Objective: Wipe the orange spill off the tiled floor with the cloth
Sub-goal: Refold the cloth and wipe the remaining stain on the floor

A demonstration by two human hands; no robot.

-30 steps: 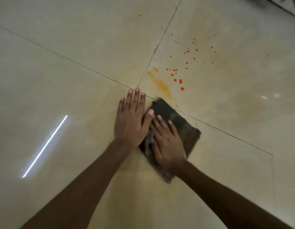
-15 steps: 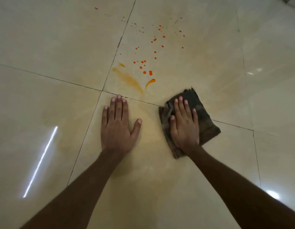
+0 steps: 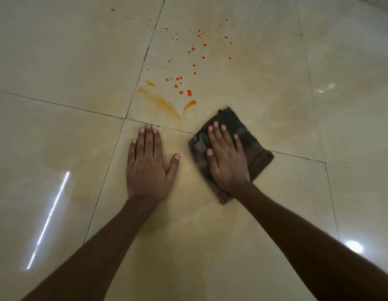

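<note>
A dark folded cloth lies flat on the cream tiled floor, across a grout line. My right hand presses down on it, palm flat, fingers spread. My left hand rests flat on the bare tile to the left of the cloth, holding nothing. The orange spill lies just beyond both hands: several round drops scattered over the far tile, plus a smeared orange streak close to the grout crossing.
Grout lines cross just in front of my left fingertips. A faint yellowish film covers the tile under and around my hands. Bright light reflections show at the lower left and lower right.
My right hand has slid the cloth to the right, away from my left hand, then a little back to the left. One drop has been dragged into a short curved smear.
</note>
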